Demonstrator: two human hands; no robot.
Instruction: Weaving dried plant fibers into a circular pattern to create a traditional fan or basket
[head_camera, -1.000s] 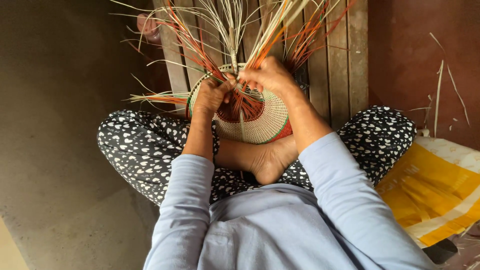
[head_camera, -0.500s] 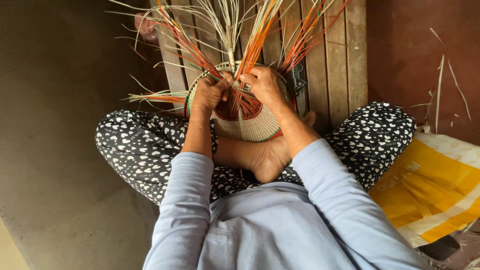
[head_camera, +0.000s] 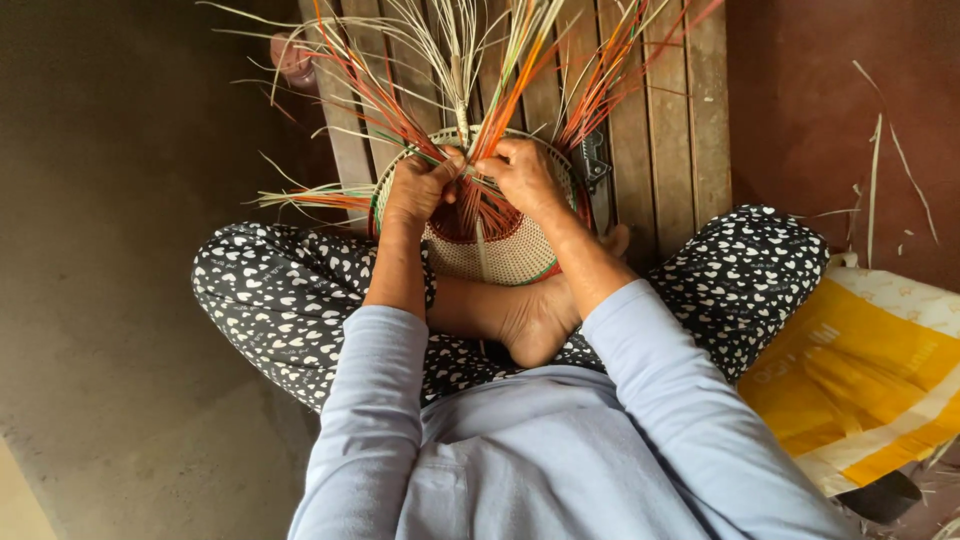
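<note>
Wooden slats (head_camera: 655, 150) back a half-woven basket (head_camera: 500, 250) resting by crossed legs. Left hand (head_camera: 418, 188) and right hand (head_camera: 520, 175) pinch closed on orange strands (head_camera: 490, 125). Neat weaving probably needs even tension, each strand pressed snug against the rim.

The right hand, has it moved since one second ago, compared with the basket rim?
Yes. The right hand moved left, from the right side of the woven basket toward its middle, and now almost meets the left hand.
</note>
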